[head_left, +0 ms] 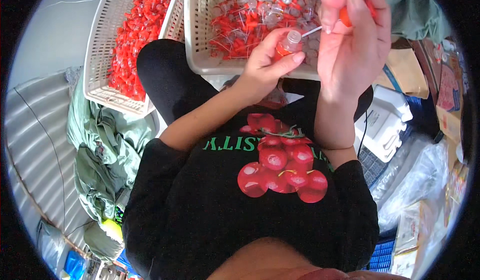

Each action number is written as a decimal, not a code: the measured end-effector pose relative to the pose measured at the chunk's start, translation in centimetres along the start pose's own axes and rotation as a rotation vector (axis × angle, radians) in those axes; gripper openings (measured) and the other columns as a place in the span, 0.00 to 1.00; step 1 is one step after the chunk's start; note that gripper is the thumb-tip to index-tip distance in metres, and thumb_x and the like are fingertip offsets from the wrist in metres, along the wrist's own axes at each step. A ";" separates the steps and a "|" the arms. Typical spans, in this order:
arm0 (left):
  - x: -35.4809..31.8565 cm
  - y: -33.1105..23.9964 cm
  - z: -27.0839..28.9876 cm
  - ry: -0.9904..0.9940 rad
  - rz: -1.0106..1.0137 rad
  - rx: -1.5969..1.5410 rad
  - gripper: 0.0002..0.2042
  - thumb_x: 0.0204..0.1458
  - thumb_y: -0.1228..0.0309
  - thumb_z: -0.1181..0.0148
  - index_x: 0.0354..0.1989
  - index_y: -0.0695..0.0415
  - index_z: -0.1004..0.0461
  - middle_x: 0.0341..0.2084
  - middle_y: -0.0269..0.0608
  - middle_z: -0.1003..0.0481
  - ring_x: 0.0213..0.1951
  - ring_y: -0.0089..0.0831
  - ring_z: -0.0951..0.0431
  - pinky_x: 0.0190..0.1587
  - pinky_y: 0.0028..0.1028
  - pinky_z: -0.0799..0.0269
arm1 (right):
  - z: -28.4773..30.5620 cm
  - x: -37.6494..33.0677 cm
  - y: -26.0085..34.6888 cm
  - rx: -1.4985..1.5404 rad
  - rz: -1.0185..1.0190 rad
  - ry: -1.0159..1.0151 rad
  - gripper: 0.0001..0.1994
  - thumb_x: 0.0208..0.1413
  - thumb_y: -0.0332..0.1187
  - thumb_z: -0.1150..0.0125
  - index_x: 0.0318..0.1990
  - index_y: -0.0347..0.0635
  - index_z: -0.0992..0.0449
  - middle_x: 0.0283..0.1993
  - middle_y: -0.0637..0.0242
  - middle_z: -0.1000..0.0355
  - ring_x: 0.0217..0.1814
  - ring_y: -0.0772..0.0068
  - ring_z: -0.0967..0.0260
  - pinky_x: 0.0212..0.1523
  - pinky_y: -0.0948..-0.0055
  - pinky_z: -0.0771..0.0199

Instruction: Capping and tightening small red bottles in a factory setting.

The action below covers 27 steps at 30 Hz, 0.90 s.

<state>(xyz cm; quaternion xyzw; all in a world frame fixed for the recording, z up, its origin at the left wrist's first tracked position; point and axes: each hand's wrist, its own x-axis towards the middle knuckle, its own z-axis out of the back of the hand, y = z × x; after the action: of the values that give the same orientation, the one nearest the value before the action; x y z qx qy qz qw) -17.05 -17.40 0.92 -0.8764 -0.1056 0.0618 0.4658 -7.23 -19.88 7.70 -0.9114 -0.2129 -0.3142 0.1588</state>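
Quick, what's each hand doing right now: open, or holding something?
Left hand: closed, holding a small clear-necked bottle.
Right hand: closed, holding a red piece with a thin white stick.

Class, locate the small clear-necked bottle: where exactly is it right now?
In the head view, the small clear-necked bottle is near the top, right of centre, gripped in the left hand, just left of the right hand.

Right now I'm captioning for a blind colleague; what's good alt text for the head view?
A person's left hand holds a bottle, and the right hand holds a red piece with a white stick, its tip near the bottle. Ahead is a basket of red and clear parts; left of it, another basket of red parts.
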 end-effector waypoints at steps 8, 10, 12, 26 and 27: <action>-1.9 -1.4 -2.5 0.033 -0.167 -0.044 0.15 0.50 0.76 0.48 0.46 0.61 0.41 0.34 0.32 0.34 0.38 0.18 0.35 0.42 0.20 0.37 | -5.0 -1.8 0.2 -0.645 -0.083 -0.118 0.06 0.54 0.26 0.57 0.38 0.34 0.36 0.24 0.62 0.35 0.20 0.80 0.43 0.24 0.85 0.42; -2.3 -2.4 -3.2 0.019 -0.196 -0.074 0.14 0.50 0.76 0.49 0.45 0.61 0.40 0.34 0.32 0.34 0.37 0.18 0.35 0.42 0.20 0.37 | -7.4 -2.6 0.1 -1.020 -0.166 -0.250 0.06 0.55 0.26 0.57 0.38 0.34 0.36 0.24 0.62 0.34 0.20 0.81 0.44 0.24 0.85 0.42; -2.9 -3.6 -3.2 0.052 -0.147 -0.072 0.14 0.49 0.75 0.48 0.44 0.61 0.39 0.34 0.33 0.33 0.38 0.19 0.34 0.42 0.21 0.37 | -8.5 -3.0 0.0 -1.387 -0.251 -0.384 0.07 0.55 0.26 0.58 0.38 0.34 0.36 0.25 0.62 0.34 0.20 0.81 0.44 0.24 0.85 0.42; -1.0 -3.7 -2.0 0.072 -0.658 0.847 0.11 0.46 0.75 0.48 0.38 0.65 0.34 0.21 0.34 0.32 0.22 0.23 0.32 0.24 0.21 0.36 | -5.4 -4.0 3.6 -1.248 -0.493 0.034 0.09 0.57 0.29 0.63 0.40 0.32 0.40 0.32 0.50 0.30 0.44 0.54 0.32 0.51 0.60 0.38; -1.2 -4.0 -1.6 0.270 -0.298 0.254 0.12 0.45 0.75 0.46 0.39 0.64 0.34 0.22 0.35 0.32 0.22 0.26 0.30 0.25 0.22 0.34 | -5.2 -4.1 3.6 -1.006 -0.499 0.001 0.09 0.57 0.29 0.63 0.40 0.32 0.40 0.32 0.50 0.30 0.45 0.53 0.33 0.52 0.60 0.38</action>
<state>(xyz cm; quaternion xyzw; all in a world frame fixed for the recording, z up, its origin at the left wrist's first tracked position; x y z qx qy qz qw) -18.35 -16.83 5.13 -0.7857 -0.1621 -0.1127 0.5863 -11.01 -26.33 8.40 -0.7967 -0.2460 -0.4056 -0.3745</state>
